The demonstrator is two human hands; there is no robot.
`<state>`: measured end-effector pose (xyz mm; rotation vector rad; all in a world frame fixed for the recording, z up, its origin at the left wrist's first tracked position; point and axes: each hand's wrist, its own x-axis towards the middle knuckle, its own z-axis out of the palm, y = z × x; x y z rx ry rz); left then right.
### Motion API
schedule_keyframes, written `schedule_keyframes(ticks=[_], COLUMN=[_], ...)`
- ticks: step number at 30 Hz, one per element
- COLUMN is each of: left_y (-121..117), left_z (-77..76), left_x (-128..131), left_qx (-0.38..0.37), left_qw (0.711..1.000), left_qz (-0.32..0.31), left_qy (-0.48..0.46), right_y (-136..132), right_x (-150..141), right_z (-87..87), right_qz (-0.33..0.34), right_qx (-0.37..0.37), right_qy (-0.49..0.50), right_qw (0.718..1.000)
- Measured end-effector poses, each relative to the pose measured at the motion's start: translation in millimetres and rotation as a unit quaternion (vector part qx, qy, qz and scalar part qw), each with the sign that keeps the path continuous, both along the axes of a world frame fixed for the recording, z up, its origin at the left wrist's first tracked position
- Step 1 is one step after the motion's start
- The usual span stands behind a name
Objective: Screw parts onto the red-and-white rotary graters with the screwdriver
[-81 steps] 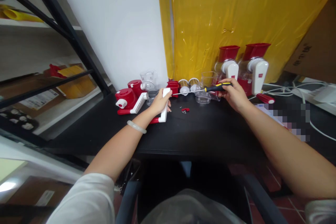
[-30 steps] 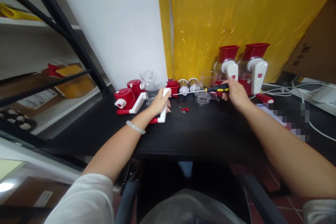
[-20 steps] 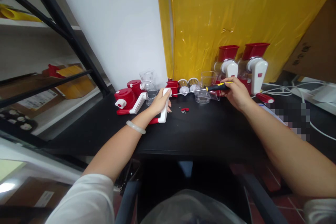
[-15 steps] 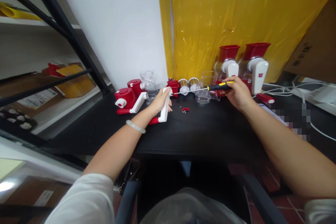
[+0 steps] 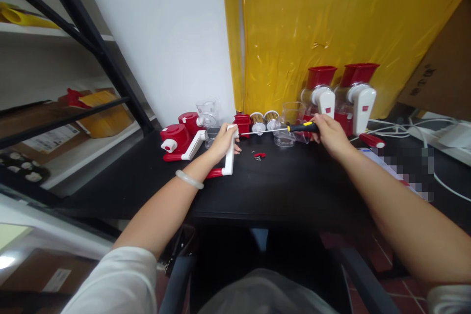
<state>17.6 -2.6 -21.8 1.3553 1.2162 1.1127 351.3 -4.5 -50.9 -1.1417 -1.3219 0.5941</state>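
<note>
My left hand is closed around the upper end of a white crank handle with a red grip at its bottom. A yellow-and-black screwdriver lies level in my right hand, fingers wrapped on the back of its handle. Its long shaft points left, with the tip at the crank's upper end; whether it sits in a screw I cannot tell. On the black table below the shaft are a small red part and some tiny screws.
Red grater bodies with a crank stand left, clear plastic housings and grater drums at the back. Two assembled graters stand right, near white cables and a paper sheet. A black shelf rack borders the left.
The screwdriver and my right hand have shifted slightly left, and my right fingers have changed position on the handle. My left hand still holds the crank in nearly the same place.
</note>
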Motion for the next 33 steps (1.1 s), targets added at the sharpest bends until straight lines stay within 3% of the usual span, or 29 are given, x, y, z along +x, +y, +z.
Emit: schedule_keyframes(ticks=[5, 9, 16, 27, 33], left_y=[-1, -2, 0, 1, 1], left_z=[-0.7, 0.0, -0.3, -1.1, 0.3], left_x=[-1, 0, 1, 1, 0], left_qx=[-0.014, -0.015, -0.012, -0.015, -0.011], left_qw=[0.998, 0.995, 0.994, 0.994, 0.994], left_qz=[-0.026, -0.034, -0.012, -0.007, 0.001], left_qy=[-0.056, -0.092, -0.107, -0.109, -0.105], right_y=[3, 6, 8, 9, 6], right_x=[-5, -5, 0, -8, -7], right_z=[0.7, -0.4, -10.0, -8.7, -7.7], right_qz=[0.034, 0.078, 0.006, 0.075, 0.041], right_qx=[0.003, 0.026, -0.002, 0.023, -0.001], right_qy=[0.112, 0.143, 0.049, 0.169, 0.098], right_qw=[0.993, 0.986, 0.999, 0.983, 0.994])
